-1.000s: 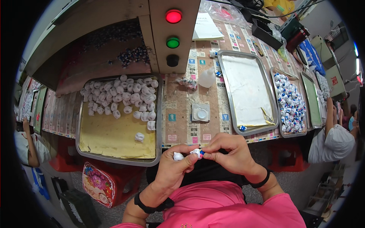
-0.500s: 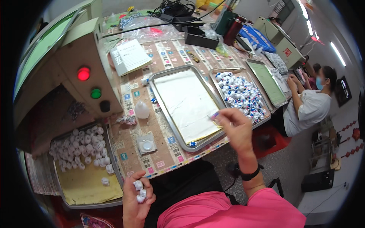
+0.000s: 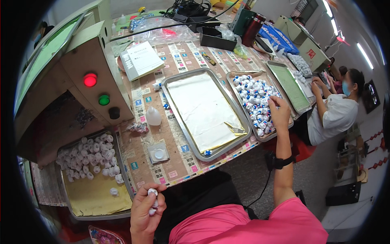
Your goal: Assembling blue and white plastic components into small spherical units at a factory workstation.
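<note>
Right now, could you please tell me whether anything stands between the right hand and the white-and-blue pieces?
Nothing visible does: the right hand is over the right side of the white-and-blue pieces, though whether its fingers touch them is unclear.

Tube lights [image 3: 365, 56] shine over a grey, seemingly speckled floor [image 3: 245, 179].

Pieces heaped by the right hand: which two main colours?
The pieces are white and blue, clearest in the head view.

From view centre: notebook [image 3: 143, 63] lying at eleven o'clock; yellow-and-black tool [image 3: 209, 58] at twelve; dark-red flask [image 3: 252, 32] upright at one.
</note>
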Available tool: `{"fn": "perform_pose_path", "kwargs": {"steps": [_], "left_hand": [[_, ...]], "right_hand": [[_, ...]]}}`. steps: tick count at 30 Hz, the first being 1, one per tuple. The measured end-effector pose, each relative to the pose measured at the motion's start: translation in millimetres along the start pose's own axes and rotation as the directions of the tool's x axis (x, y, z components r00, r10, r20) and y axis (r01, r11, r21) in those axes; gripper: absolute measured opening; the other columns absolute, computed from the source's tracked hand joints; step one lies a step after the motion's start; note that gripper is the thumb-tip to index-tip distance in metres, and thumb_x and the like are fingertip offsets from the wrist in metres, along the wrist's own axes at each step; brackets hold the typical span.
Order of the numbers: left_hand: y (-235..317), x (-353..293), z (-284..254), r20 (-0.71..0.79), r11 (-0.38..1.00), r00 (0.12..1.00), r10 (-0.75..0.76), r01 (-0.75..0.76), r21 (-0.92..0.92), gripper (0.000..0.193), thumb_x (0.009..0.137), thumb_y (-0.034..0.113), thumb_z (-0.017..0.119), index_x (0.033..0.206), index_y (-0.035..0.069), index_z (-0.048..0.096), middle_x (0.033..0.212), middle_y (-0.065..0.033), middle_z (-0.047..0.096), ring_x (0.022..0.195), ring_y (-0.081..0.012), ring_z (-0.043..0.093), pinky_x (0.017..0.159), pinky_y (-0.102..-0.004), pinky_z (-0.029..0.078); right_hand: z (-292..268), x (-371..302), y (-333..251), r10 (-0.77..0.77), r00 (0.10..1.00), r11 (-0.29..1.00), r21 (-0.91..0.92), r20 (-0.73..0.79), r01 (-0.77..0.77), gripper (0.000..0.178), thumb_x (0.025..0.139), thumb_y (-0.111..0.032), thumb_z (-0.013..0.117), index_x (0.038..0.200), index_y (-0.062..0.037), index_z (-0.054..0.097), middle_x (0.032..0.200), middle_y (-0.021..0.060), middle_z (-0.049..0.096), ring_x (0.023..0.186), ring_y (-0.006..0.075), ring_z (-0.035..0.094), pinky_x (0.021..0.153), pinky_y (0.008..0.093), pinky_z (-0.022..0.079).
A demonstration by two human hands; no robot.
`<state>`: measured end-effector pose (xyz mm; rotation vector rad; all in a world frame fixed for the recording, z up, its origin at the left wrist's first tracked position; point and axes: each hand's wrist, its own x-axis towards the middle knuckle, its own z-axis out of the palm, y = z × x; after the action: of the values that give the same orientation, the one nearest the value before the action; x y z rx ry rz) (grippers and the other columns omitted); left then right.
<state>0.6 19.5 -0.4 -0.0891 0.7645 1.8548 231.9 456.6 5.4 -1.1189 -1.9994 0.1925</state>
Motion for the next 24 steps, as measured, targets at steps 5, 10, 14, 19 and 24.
{"fn": "perform_pose_path", "kwargs": {"steps": [5, 10, 14, 19, 24], "left_hand": [[-2.0, -1.9, 3.5, -0.019, 0.996, 1.000, 0.004, -0.002, 0.088, 0.029, 0.092, 0.009, 0.058, 0.120, 0.001, 0.054, 0.102, -0.0106, 0.060, 0.074, -0.0134, 0.054, 0.060, -0.0248, 0.045], [-3.6, 2.2, -4.3, 0.017, 0.999, 1.000, -0.015, 0.014, 0.042, 0.032, 0.093, 0.012, 0.057, 0.124, 0.004, 0.054, 0.107, -0.0124, 0.062, 0.078, -0.0148, 0.057, 0.061, -0.0246, 0.046], [-0.8, -2.6, 1.3, -0.016, 0.997, 1.000, 0.006, -0.005, 0.072, 0.033, 0.093, 0.010, 0.057, 0.124, 0.003, 0.053, 0.109, -0.0130, 0.061, 0.079, -0.0157, 0.058, 0.064, -0.0246, 0.049], [0.7, -7.8, -5.2, -0.002, 0.999, 1.000, 0.011, -0.011, 0.052, 0.031, 0.093, 0.008, 0.055, 0.123, 0.002, 0.053, 0.110, -0.0140, 0.061, 0.079, -0.0159, 0.059, 0.066, -0.0253, 0.051], [0.1, -5.5, -6.7, 0.031, 0.999, 0.999, -0.010, 0.011, -0.032, 0.024, 0.095, 0.009, 0.054, 0.117, 0.001, 0.055, 0.109, -0.0148, 0.063, 0.084, -0.0159, 0.064, 0.070, -0.0262, 0.055]], "right_hand": [[0.0, 0.8, -13.0, -0.156, 0.988, 0.968, -0.204, -0.017, 0.149, 0.023, 0.078, -0.008, 0.065, 0.100, -0.0023, 0.068, 0.096, 0.0146, 0.066, 0.089, 0.0306, 0.060, 0.084, 0.0400, 0.045], [9.0, -47.8, -116.4, -0.197, 0.923, 0.952, 0.288, 0.331, 0.100, 0.017, 0.077, -0.003, 0.066, 0.094, -0.0033, 0.069, 0.095, 0.0134, 0.066, 0.095, 0.0294, 0.060, 0.085, 0.0372, 0.046], [11.3, -79.6, -167.5, -0.397, 0.645, 0.907, 0.385, 0.653, 0.169, 0.014, 0.077, -0.006, 0.067, 0.091, -0.0043, 0.066, 0.087, 0.0112, 0.063, 0.089, 0.0297, 0.058, 0.079, 0.0378, 0.047], [17.0, -92.1, -178.5, -0.255, 0.510, 0.966, 0.190, 0.822, 0.177, 0.016, 0.079, -0.016, 0.065, 0.090, -0.0046, 0.067, 0.084, 0.0119, 0.062, 0.082, 0.0319, 0.060, 0.076, 0.0395, 0.048], [25.4, -87.7, -178.7, -0.321, 0.489, 0.947, 0.267, 0.811, 0.179, 0.017, 0.079, -0.014, 0.063, 0.091, -0.0041, 0.069, 0.081, 0.0134, 0.061, 0.073, 0.0289, 0.062, 0.069, 0.0369, 0.049]]}}
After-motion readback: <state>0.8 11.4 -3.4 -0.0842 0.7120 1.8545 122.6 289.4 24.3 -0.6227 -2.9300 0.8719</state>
